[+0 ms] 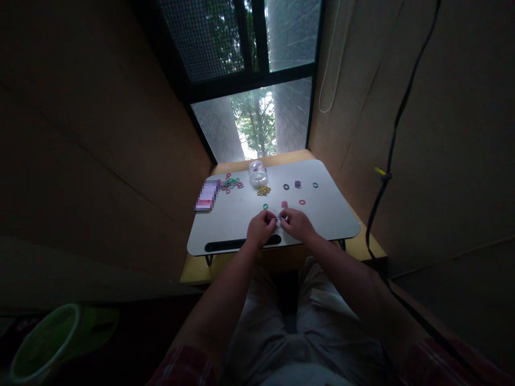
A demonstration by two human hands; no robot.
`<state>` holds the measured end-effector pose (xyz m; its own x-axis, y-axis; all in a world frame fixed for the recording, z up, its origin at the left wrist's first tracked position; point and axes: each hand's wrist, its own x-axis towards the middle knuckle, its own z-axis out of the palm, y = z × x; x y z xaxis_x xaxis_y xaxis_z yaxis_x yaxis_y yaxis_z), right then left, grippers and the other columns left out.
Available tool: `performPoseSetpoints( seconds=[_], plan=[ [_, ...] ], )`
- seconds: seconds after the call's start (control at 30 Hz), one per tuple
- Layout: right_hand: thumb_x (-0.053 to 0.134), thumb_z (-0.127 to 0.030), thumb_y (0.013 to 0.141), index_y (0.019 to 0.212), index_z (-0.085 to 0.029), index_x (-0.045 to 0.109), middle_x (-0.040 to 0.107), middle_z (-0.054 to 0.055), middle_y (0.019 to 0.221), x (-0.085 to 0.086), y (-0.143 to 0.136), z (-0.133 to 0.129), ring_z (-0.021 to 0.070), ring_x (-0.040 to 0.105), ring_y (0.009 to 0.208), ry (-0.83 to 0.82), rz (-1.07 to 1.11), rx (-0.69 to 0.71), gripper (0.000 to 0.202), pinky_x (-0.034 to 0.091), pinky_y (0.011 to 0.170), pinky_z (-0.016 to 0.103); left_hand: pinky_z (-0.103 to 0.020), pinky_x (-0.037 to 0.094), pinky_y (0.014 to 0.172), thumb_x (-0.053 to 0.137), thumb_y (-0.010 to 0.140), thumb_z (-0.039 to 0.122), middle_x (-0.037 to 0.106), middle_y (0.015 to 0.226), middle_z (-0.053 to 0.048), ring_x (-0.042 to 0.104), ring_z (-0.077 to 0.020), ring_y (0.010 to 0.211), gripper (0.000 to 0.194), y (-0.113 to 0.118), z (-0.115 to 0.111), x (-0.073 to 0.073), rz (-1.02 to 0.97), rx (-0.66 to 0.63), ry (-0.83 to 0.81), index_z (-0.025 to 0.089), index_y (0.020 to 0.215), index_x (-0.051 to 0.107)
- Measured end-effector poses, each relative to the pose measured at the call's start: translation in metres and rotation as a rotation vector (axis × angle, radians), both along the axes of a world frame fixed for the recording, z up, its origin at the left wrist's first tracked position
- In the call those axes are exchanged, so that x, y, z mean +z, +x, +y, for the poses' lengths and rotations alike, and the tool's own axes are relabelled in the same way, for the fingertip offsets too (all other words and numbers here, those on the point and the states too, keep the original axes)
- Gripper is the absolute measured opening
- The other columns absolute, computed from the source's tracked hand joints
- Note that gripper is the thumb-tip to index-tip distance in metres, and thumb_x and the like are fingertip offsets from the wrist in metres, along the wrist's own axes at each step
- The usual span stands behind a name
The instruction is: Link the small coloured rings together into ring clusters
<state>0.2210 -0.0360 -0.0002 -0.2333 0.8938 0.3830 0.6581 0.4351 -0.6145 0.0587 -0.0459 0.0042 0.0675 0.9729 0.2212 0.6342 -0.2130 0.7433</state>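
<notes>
In your grip: one small bluish piece (pixel 279 217), held near the middle of the near edge of the tabletop (pixel 338 217); thumb and fingertips of your left hand (pixel 260 227) and your right hand (pixel 298 224) look pinched together on it, its exact form too small to tell. Set apart by colour, as it appears: one gold cluster (pixel 264 191), just in front of the clear jar (pixel 258 175) by the far edge; one pink stack (pixel 284 204) and one green ring (pixel 265 206), just beyond your hands; one red ring (pixel 302 202), one dark ring (pixel 286 186), one purple stack (pixel 298 184) and one teal ring (pixel 315 185), towards the right edge. Unsorted, by the look of it: one mixed pile (pixel 230 184), near the far left corner, which suggests a good part is left. Surface: white, corners rounded, dark legs below; a black slot (pixel 225 245) along the near edge; a phone (pixel 207 195), screen blurred out, at the left edge; all on a yellow wooden ledge (pixel 368 249). Room: dim, brown walls; a dark-framed window (pixel 257 80) past the far edge, trees outside; a black cable (pixel 396 120) hanging right; a green basket (pixel 46 343) at lower left.
</notes>
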Motion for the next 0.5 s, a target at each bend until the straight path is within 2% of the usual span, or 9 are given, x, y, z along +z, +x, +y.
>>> performPoseSetpoints(
  seconds=[0.3,0.5],
  plan=[
    [0.054,-0.024,0.082,0.079,-0.019,0.066,0.065,0.002,0.073,-0.0014,0.0003,0.0009,0.014,0.055,0.065,0.021,-0.044,0.004,0.013,0.036,0.062,0.024,-0.024,0.042,0.06,0.056,0.08,0.031,0.065,0.068,0.001,0.056,-0.011,0.058,0.025,-0.0003,-0.0024,0.0031,-0.03,-0.036,-0.02,0.022,0.101,0.067],
    [0.054,-0.025,0.083,0.08,-0.02,0.066,0.065,0.002,0.073,0.0001,0.0007,0.0,0.0141,0.055,0.065,0.005,-0.063,0.008,0.014,0.035,0.062,0.024,-0.024,0.042,0.063,0.057,0.081,0.033,0.068,0.075,-0.001,0.057,-0.011,0.062,0.023,-0.0002,-0.0009,0.0025,-0.001,-0.062,0.004,0.021,0.098,0.068]
  ],
)
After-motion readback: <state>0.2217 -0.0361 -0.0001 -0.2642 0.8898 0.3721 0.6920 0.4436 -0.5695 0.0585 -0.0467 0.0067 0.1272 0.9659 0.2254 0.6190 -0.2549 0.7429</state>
